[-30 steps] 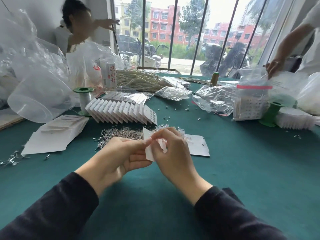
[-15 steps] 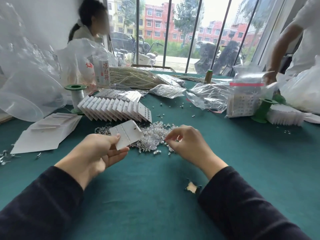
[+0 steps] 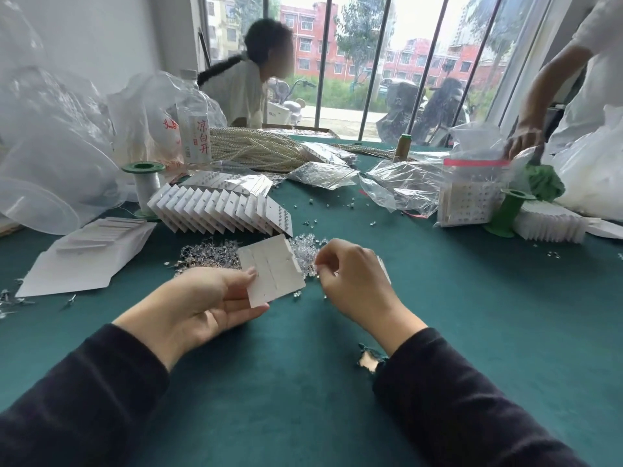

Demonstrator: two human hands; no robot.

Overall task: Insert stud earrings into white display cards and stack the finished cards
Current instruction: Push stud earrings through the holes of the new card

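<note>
Left hand [image 3: 202,298] gripped display card [image 3: 269,271] beside stud pile [image 3: 305,246] | right hand [image 3: 350,281] curled over stud pile, contents not discernible.

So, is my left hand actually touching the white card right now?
Touching. The head view shows the left hand pinching the white card, thumb on its top face and fingers underneath its near edge.

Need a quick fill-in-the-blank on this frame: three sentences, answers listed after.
The left hand holds one white ___.
The right hand is at the pile of earrings on the ___ tablecloth.
Behind the row of finished cards, the bottle stands ___.
Missing words: card; green; upright.
</note>
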